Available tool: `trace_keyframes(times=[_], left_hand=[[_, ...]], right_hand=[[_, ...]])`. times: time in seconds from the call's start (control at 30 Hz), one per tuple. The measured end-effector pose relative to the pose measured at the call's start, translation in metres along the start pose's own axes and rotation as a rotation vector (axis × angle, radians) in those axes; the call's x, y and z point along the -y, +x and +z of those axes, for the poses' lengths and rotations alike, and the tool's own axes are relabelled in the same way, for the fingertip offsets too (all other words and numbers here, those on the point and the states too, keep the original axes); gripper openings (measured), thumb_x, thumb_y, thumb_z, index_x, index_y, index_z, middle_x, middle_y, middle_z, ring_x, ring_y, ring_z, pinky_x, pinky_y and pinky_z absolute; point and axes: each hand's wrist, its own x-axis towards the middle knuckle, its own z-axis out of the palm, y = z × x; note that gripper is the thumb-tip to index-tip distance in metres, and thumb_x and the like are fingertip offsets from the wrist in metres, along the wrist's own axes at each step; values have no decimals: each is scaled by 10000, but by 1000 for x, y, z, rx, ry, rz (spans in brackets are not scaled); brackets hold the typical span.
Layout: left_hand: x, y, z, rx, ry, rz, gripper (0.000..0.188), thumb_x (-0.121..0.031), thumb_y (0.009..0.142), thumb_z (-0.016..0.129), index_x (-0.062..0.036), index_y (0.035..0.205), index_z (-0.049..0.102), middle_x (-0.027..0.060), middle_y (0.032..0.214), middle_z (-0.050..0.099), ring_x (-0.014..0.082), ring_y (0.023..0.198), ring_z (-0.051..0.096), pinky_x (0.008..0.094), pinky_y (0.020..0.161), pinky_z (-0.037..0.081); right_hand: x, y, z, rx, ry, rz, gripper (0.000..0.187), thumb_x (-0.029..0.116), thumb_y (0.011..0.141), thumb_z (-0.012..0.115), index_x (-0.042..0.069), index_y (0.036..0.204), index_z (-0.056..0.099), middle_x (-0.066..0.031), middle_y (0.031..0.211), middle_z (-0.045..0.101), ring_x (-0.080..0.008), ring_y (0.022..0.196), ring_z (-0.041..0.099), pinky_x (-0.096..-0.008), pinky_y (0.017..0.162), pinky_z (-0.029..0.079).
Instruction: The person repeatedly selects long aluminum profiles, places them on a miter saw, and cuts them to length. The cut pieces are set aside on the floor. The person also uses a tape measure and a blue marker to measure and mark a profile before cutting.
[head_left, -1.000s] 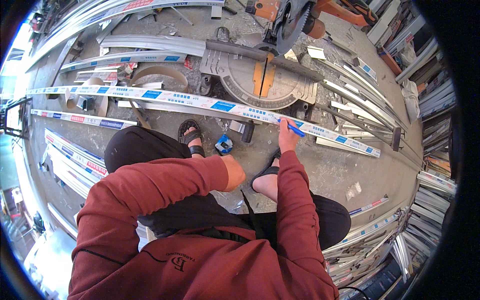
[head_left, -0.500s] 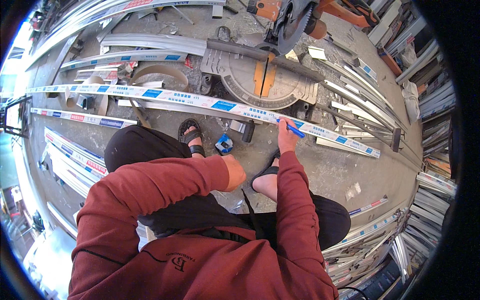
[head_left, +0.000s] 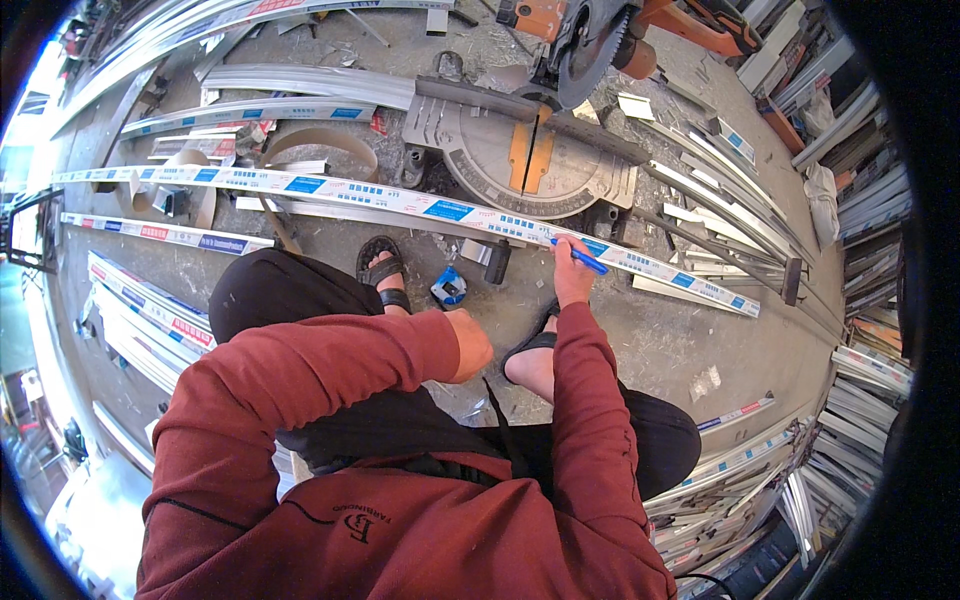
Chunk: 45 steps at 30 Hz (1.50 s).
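My right hand [head_left: 572, 272] is closed around a blue marker pen [head_left: 590, 262]. The pen's tip end meets the near edge of a long strip [head_left: 400, 200], apparently a metal profile, wrapped in white film with blue patches. This strip runs left to right across the front of a miter saw's round base [head_left: 480, 175]. My left hand [head_left: 470, 346] hangs bent at the wrist near my lap, its fingers hidden beneath it. A blue and white tape measure [head_left: 449, 288] lies on the floor between my sandalled feet, ahead of that hand.
The orange saw head with its toothed blade [head_left: 597, 55] is raised above the base. More wrapped profiles [head_left: 165, 235] lie at the left, and offcuts [head_left: 700, 180] at the right. Stacks of profiles [head_left: 850, 420] line the right side. Scraps litter the concrete floor [head_left: 660, 370].
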Motion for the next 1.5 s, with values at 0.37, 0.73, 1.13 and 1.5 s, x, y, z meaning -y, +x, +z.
trace_keyframes(times=[0.37,0.73,1.13,1.5], left_hand=[[1,2,1,43,-2,-15,195,-192,768,645,-21,822,719,177,799,703,358,790,701,454,694,555],[0,2,-2,25,-17,-12,193,-171,761,642,-5,814,725,188,778,704,371,771,705,458,678,560],[-2,1,-7,74,-15,-31,207,-222,780,642,-29,827,700,181,822,697,354,826,691,455,738,552],[0,1,-4,17,-12,-3,184,-168,751,643,-10,804,723,183,774,705,363,764,706,458,668,555]], right_hand=[[-14,4,2,10,-123,-107,195,162,875,644,17,974,729,-144,932,730,-242,875,684,-323,834,514],[-8,4,-2,-50,-71,-54,195,154,888,623,0,956,723,-90,872,716,-180,813,662,-308,776,516],[-16,5,1,-22,-109,-120,201,169,874,640,14,966,729,-148,917,729,-255,866,691,-338,816,522],[-16,6,1,-6,-196,-148,206,179,869,638,26,970,731,-155,929,728,-277,887,685,-355,833,519]])
